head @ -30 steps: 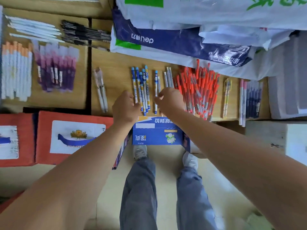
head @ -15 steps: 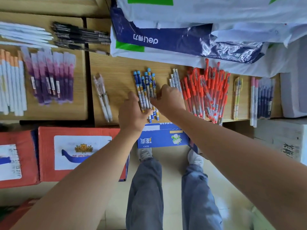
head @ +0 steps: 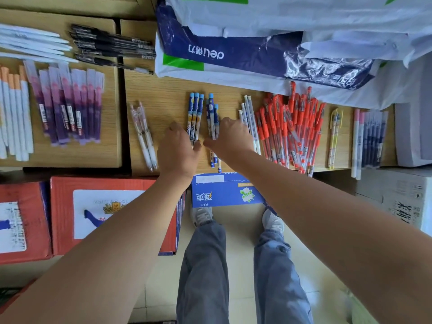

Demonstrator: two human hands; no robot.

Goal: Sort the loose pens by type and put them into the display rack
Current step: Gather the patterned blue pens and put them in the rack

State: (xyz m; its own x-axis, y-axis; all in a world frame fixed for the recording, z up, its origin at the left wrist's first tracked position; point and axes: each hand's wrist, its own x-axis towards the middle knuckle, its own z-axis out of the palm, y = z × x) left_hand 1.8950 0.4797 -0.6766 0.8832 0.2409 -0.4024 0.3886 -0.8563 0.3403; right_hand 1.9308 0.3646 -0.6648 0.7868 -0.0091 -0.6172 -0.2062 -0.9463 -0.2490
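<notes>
Sorting is at the blue-capped pens (head: 196, 118), which lie mid-desk (head: 168, 90) with caps toward 12 o'clock, split into two bunches. The left hand (head: 178, 150) has its grip curled round the three at 9 o'clock. The right hand (head: 230, 139) has its grip curled over the rest at 3 o'clock. I judge the step goes best by levelling the caps, then merging the bunches without catching the white pens (head: 250, 111) just beside at 3 o'clock. No display rack shows.
</notes>
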